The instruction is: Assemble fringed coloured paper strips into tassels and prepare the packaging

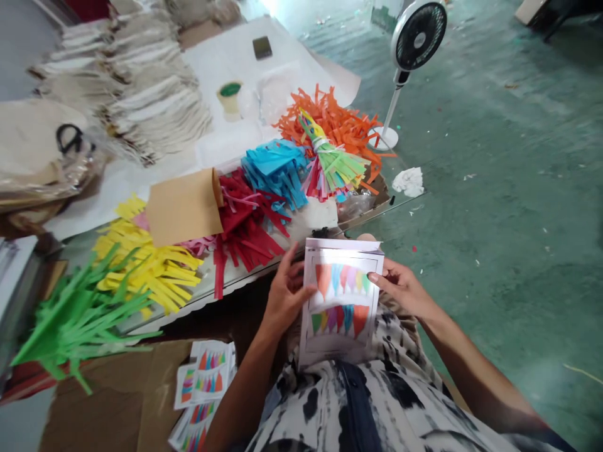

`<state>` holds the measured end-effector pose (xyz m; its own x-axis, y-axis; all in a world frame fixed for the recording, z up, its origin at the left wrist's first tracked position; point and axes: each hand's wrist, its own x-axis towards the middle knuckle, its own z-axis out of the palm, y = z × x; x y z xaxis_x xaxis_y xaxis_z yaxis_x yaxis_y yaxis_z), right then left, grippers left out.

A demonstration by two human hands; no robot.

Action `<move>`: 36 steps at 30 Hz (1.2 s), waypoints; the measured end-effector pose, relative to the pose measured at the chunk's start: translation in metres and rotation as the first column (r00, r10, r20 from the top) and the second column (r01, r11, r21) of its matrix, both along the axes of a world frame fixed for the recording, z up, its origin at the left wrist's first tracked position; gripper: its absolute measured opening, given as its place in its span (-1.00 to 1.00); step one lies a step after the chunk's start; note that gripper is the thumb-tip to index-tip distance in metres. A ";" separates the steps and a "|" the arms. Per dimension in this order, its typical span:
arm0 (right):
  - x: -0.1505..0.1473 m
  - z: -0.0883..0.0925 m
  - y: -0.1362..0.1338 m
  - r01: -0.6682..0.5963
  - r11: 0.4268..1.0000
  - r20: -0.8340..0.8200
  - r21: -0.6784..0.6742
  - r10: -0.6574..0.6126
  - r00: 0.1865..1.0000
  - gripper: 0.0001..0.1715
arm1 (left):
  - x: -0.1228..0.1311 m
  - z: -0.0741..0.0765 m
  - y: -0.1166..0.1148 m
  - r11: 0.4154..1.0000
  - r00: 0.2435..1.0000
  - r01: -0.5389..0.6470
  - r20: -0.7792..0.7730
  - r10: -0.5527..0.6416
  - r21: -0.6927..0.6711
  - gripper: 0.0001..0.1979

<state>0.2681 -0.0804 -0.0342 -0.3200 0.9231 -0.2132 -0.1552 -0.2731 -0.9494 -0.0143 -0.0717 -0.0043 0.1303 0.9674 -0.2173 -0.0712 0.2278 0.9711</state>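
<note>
I hold a white printed sheet showing rows of coloured pennants, upright over my lap. My left hand grips its left edge, thumb across the front. My right hand pinches its right edge, thumb on the print. More sheets seem stacked behind it. On the glass-topped table just ahead lie cut paper fringes: green, yellow, red, blue, orange, plus a tied multicolour bundle.
A brown envelope lies on the fringes. More pennant sheets rest on cardboard at lower left. Stacked cloth bags, scissors, a tape roll and a phone sit further back. A white fan stands on the green floor.
</note>
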 end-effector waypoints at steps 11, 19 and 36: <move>-0.011 0.003 -0.016 -0.120 0.992 -0.057 -0.046 0.118 0.991 -0.36 | -0.019 0.011 -0.024 0.984 0.983 0.106 -0.136 -0.125 -0.141 -0.57; -0.026 0.022 -0.001 -0.101 0.989 -0.012 0.108 0.103 0.995 -0.50 | -0.033 0.065 0.012 0.989 0.970 0.131 -0.215 -0.113 0.073 -0.61; -0.091 0.042 0.040 -0.335 0.906 0.498 0.257 0.173 0.850 -0.51 | -0.057 0.188 0.221 0.522 0.263 0.827 -0.964 -0.029 0.210 -0.52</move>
<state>0.1771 -0.0408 0.0076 -0.4945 0.8636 -0.0985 0.3457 0.0914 -0.9339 -0.0714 0.1490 0.1838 0.7258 0.6866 0.0423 0.6528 -0.7067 0.2728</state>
